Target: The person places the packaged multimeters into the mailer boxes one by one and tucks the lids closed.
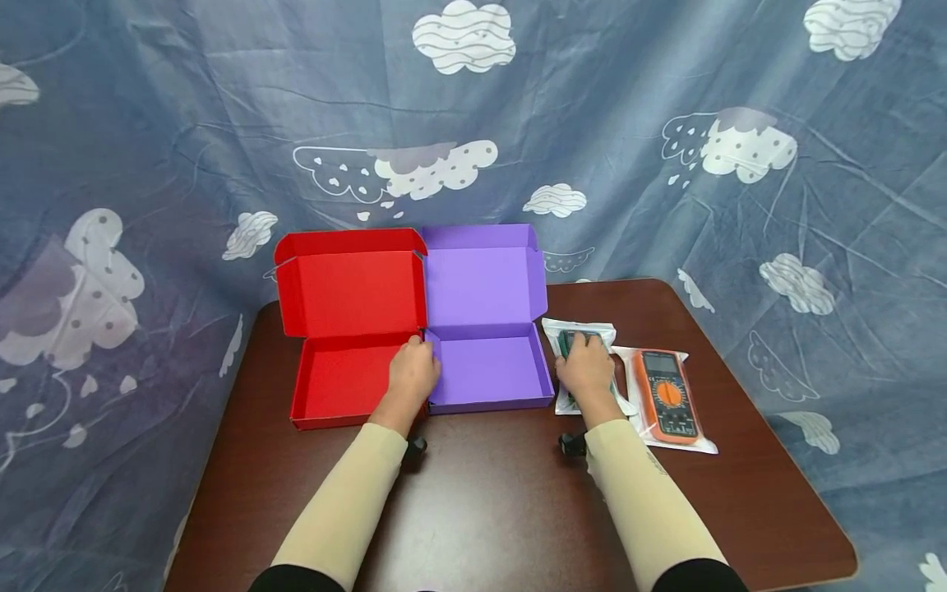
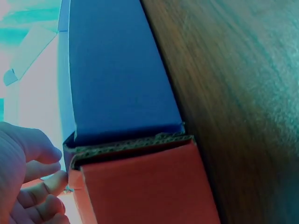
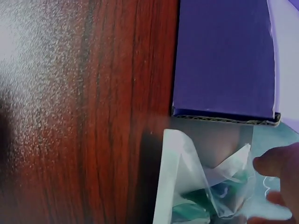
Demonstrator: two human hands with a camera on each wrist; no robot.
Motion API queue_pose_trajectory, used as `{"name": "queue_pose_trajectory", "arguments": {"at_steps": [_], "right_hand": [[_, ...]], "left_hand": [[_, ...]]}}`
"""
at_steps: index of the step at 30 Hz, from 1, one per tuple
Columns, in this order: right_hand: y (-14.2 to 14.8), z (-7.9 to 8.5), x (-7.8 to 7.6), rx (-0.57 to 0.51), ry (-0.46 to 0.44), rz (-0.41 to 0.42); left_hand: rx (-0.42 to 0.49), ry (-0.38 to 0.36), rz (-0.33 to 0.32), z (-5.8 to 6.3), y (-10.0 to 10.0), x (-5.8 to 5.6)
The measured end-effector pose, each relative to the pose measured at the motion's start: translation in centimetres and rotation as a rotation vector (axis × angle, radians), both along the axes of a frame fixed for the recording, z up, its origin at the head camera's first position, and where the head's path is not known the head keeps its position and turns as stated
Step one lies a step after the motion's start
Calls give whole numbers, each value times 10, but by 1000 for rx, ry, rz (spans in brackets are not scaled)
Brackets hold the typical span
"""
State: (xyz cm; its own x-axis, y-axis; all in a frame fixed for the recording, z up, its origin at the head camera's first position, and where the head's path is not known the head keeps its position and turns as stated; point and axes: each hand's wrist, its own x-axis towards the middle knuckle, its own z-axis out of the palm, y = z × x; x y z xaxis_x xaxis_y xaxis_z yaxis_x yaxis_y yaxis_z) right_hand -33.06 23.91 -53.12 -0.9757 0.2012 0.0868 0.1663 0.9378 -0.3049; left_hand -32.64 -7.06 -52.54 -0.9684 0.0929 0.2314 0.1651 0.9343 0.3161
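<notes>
A red open cardboard box (image 1: 348,380) stands side by side with a purple open box (image 1: 488,372), lids raised at the back. My left hand (image 1: 414,372) is at their adjoining side walls. In the left wrist view its loosely bent fingers (image 2: 52,182) are close to the wall tops; contact is unclear. My right hand (image 1: 587,370) is over a green device in a clear bag (image 1: 565,341), mostly hidden beneath it. In the right wrist view, background shows between the thumb (image 3: 268,161) and the fingers, and the bag's crumpled end (image 3: 184,163) lies beside the purple box.
An orange multimeter (image 1: 669,396) lies on a white-backed clear bag right of my right hand. Everything stands on a brown wooden table (image 1: 488,493). A blue curtain with clouds (image 1: 629,82) hangs behind the table and along its sides.
</notes>
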Motion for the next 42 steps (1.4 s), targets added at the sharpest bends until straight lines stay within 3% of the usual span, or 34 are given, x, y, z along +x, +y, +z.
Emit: {"name": "queue_pose_trajectory", "arguments": {"at_steps": [6,11,17,29,42], "right_hand": [[7,-1,-4,-30,-138,-168],[13,-1,-5,-60,-254,-251],[18,1,-3,-65,-320,-258],[22,8,-9,-20,-352,-208],[28,6,-8,-18,-406,-222]], "left_hand": [[9,63,7,-3,3,4],[-1,90,9,-9,3,6],[7,85,40,-11,4,6],[30,50,125,-6,14,3],[48,156,79,-15,23,11]]}}
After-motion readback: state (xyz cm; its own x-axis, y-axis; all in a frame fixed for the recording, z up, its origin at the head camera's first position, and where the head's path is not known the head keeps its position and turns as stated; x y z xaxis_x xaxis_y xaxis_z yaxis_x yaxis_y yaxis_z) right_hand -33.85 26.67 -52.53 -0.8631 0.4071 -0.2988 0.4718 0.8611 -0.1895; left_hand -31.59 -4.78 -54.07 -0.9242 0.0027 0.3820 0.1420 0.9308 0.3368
